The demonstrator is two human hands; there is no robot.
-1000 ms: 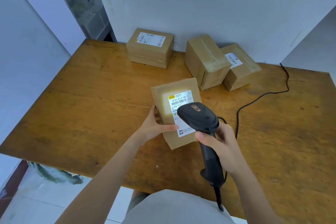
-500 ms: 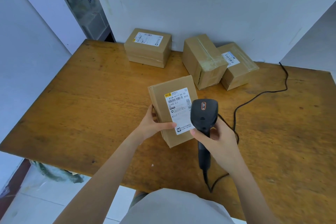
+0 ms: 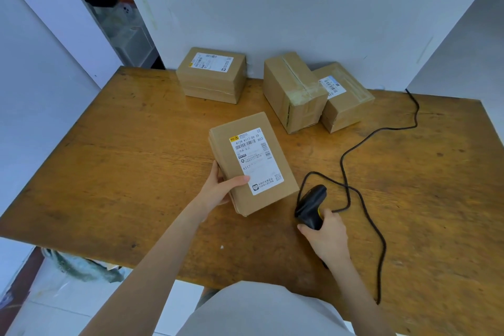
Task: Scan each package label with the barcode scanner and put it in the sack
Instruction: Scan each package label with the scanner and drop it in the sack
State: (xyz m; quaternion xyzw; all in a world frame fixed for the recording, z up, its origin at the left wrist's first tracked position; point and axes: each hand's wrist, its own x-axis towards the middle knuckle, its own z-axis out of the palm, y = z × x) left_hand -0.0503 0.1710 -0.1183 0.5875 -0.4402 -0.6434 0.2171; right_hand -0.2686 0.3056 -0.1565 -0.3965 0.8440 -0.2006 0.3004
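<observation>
Left hand [image 3: 218, 191] is gripping the labelled package [image 3: 251, 163] at the bench's [image 3: 109, 172] middle. Right hand [image 3: 324, 237] is clasping the barcode scanner [image 3: 311, 207] toward the near edge. Risk: the looped cable [image 3: 362, 199] may be snagging, dragging the scanner off.

Both bare forearms reach from the near edge toward the far side. The left grip [image 3: 218, 189] clasps the near-left corner of a package [image 3: 222, 144], thumb laid across its top face, fingers down its left side. The right grip [image 3: 326, 237] curls round the barcode scanner [image 3: 311, 204] handle, low at the worktop [image 3: 136, 172].
</observation>
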